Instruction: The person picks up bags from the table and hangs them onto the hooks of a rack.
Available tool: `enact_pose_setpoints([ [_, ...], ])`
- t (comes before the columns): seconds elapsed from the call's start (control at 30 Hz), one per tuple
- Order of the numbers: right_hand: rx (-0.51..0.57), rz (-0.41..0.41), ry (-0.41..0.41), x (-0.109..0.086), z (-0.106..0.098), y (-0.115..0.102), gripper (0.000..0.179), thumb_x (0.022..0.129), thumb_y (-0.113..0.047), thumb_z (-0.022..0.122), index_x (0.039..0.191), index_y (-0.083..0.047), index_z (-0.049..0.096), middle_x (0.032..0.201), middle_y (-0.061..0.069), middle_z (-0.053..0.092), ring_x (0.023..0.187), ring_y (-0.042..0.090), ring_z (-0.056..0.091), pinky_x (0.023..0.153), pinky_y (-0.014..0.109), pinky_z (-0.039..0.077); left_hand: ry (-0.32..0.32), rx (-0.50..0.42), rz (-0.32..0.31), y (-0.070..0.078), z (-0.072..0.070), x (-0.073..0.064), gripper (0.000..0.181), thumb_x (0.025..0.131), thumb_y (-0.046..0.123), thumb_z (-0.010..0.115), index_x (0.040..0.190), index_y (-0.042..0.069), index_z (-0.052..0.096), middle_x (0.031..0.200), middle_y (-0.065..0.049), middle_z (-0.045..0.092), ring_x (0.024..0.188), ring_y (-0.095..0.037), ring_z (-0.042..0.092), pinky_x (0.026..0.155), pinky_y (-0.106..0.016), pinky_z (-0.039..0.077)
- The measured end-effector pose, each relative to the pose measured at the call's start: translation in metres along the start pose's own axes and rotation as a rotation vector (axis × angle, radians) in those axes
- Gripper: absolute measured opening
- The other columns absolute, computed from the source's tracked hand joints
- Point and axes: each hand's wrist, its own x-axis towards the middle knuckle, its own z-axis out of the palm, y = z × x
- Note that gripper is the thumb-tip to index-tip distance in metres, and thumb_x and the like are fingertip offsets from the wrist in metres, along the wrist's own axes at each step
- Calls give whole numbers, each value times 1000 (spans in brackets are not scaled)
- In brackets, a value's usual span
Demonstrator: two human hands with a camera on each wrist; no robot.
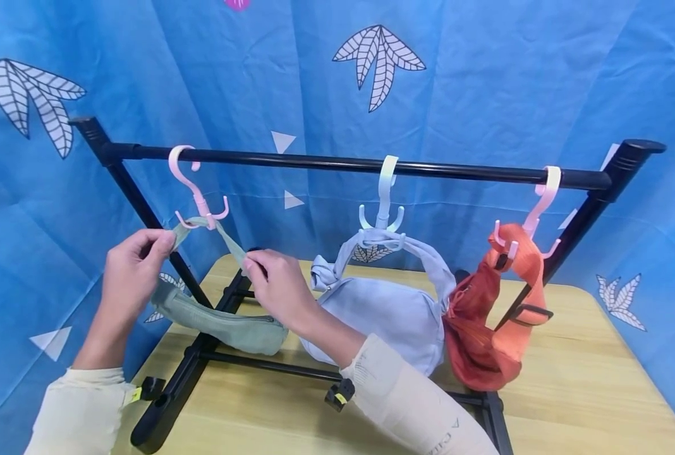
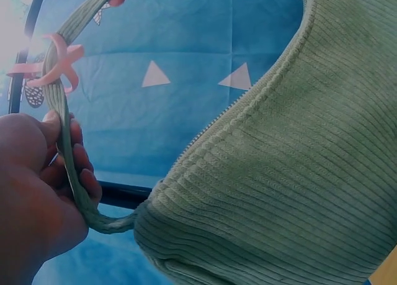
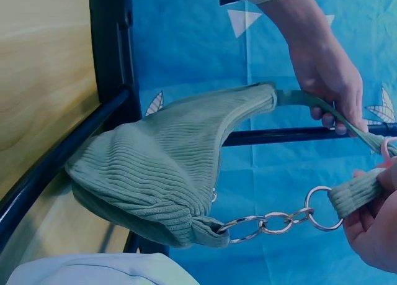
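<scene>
A green corduroy shoulder bag (image 1: 229, 325) hangs by its strap (image 1: 231, 241) from the lower prongs of a pink hook hanger (image 1: 201, 205) at the rack's left. My left hand (image 1: 129, 268) pinches the strap just left of the prongs, thumb against fingers. On the other side, my right hand (image 1: 280, 284) grips the strap lower down. The right wrist view shows that hand (image 3: 375, 229) at the strap's end, beside a metal ring chain (image 3: 276, 221) that joins it to the bag. In the left wrist view the zipper (image 2: 211, 126) runs along the bag's upper edge.
A black rack bar (image 1: 315, 162) spans the view above a wooden table (image 1: 588, 379). A light blue bag (image 1: 383, 316) hangs mid-bar on a pale blue hook hanger (image 1: 384, 196). At right, a red-orange bag (image 1: 480, 354) hangs from another pink hanger (image 1: 544, 196). Blue patterned cloth (image 1: 485, 76) hangs behind.
</scene>
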Motion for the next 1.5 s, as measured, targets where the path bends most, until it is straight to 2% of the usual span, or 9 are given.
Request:
enact_pose_setpoints([
  [0.1, -44, -11, 0, -1, 0, 0, 21, 108, -15, 56, 108, -5, 75, 81, 4, 65, 68, 7, 55, 58, 7, 42, 10, 14, -3, -1, 2, -2, 41, 105, 46, 55, 120, 10, 70, 93, 17, 59, 86, -10, 51, 69, -14, 43],
  [0.33, -68, -6, -9, -5, -1, 1, 22, 106, -15, 60, 114, -4, 76, 84, 6, 70, 68, 9, 57, 59, 8, 41, 13, 13, 11, -4, 6, -8, 40, 104, 40, 60, 123, 8, 73, 90, 24, 59, 85, -6, 53, 69, -9, 45],
  [0.67, -209, -107, -19, -14, -2, 2, 19, 104, -15, 63, 110, -3, 77, 83, 5, 72, 68, 9, 60, 61, 4, 42, 20, 9, -5, -5, 8, -13, 43, 103, 40, 63, 127, 5, 72, 91, 26, 61, 83, -4, 57, 67, -8, 49],
  [0.8, -241, -110, -25, -16, -4, 0, 18, 103, -15, 65, 109, -4, 78, 84, 4, 73, 69, 8, 61, 64, 3, 45, 29, 4, -22, -5, 8, -17, 43, 101, 40, 65, 128, 7, 73, 91, 28, 62, 84, -3, 58, 68, -8, 49],
  [1.0, -219, -74, -44, -21, -8, -1, 19, 103, -15, 65, 112, -4, 78, 90, 5, 76, 69, 6, 62, 63, 3, 46, 52, -12, -82, -6, 8, -23, 43, 99, 42, 68, 130, 12, 73, 95, 32, 62, 86, 0, 60, 69, -6, 50],
  [1.33, -173, -72, -34, -28, -18, 2, 18, 102, -12, 67, 114, -4, 77, 95, 6, 76, 69, 7, 60, 60, 2, 43, 87, -28, -71, -6, 9, -27, 39, 98, 37, 71, 131, 17, 73, 103, 31, 64, 86, 5, 60, 69, -4, 51],
  [1.5, -161, -55, -29, -31, -23, 2, 16, 100, -11, 68, 113, -5, 76, 95, 6, 75, 72, 8, 61, 63, 4, 46, 98, -11, -54, -4, 10, -30, 38, 99, 37, 71, 131, 19, 73, 104, 31, 63, 87, 3, 58, 68, -4, 49],
])
